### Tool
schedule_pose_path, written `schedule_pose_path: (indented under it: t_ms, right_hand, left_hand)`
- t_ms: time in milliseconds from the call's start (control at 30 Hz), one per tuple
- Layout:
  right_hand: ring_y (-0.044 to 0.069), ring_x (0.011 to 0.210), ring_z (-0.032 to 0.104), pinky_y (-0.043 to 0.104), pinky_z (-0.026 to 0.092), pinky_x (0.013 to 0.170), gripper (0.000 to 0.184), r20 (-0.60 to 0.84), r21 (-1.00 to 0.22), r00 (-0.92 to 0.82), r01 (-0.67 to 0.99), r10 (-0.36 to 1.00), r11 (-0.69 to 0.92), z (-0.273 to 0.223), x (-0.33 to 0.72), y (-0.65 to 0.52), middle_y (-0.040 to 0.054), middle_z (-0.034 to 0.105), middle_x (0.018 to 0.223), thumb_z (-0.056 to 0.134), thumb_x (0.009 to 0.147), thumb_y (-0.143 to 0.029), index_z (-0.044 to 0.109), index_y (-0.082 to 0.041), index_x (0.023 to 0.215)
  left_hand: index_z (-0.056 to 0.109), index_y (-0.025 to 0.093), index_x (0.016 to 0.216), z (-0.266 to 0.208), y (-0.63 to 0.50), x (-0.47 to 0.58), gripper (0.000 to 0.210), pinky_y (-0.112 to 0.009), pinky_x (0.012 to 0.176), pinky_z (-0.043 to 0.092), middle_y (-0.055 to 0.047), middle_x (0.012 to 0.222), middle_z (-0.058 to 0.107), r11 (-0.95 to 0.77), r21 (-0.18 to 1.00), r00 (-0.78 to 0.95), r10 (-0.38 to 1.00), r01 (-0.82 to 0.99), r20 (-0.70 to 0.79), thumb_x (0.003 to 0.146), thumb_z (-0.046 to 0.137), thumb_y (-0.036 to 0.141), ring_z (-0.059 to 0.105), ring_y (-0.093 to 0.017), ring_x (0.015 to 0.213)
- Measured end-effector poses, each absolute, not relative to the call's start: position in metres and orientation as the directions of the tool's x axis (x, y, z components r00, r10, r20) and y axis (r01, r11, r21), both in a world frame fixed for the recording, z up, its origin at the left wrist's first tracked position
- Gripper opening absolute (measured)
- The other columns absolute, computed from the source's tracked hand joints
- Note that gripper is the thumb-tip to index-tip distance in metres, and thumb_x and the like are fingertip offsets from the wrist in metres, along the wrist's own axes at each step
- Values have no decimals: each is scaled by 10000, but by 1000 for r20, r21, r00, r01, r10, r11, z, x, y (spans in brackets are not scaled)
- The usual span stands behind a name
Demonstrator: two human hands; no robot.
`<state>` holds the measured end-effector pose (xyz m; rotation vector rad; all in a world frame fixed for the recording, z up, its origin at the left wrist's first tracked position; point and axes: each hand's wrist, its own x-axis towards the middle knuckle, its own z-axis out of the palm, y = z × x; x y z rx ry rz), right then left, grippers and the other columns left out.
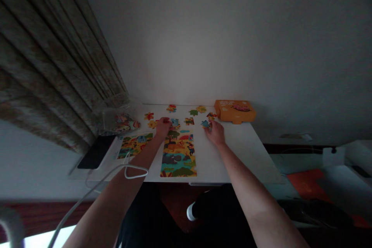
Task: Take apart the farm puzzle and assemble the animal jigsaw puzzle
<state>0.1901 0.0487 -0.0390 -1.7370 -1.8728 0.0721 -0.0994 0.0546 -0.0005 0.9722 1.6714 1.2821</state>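
At the far middle of the table, my left hand (163,127) is closed, its fingertips at the left edge of a blue-and-yellow puzzle piece (175,123). My right hand (216,133) pinches a blue puzzle piece (205,124) with thumb and fingers. Between the hands lies a loose dark-and-yellow piece (189,121). Below them is a joined animal puzzle section (178,155) with a hippo and trees. A yellow-orange piece (152,124) sits just left of my left hand, and a red-and-yellow piece (211,115) lies beyond my right hand.
More loose pieces, one of them green (193,112), lie along the back. An orange puzzle box (235,111) stands at back right. On the left are a clear bag of pieces (123,121), a picture card (135,144) and a black tablet-like object (97,152). A white cable (113,169) crosses my left forearm.
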Motion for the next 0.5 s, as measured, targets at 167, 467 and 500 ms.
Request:
schedule_pose_path:
  t_ms: [167,467,500]
  right_hand:
    - [300,1164,595,433,384,1053,399,346,-357,11,926,938,121,-38,186,47,176,687,1226,556,908,-310,604,-146,1269]
    - [307,1175,579,440,347,1071,379,309,-335,3,936,951,106,-33,184,46,163,680,1239,545,913,-305,602,-172,1263]
    - [308,1177,578,442,344,1074,379,301,-336,3,936,954,103,-33,184,46,162,679,1241,544,916,-308,601,-174,1265]
  left_hand:
    - [650,204,1001,1,75,-100,231,-438,936,568,-85,1013,701,213,928,-379,921,307,-86,780,678,142,697,-255,1010]
    - [580,261,1393,11,125,-113,406,-557,1230,212,-128,1559,508,-108,288,83,992,951,97,1028,404,283,410,-297,1465]
    - [577,275,1400,10,128,-118,405,-598,1239,155,-117,1570,502,-120,271,101,992,955,81,1040,394,304,400,-301,1472]
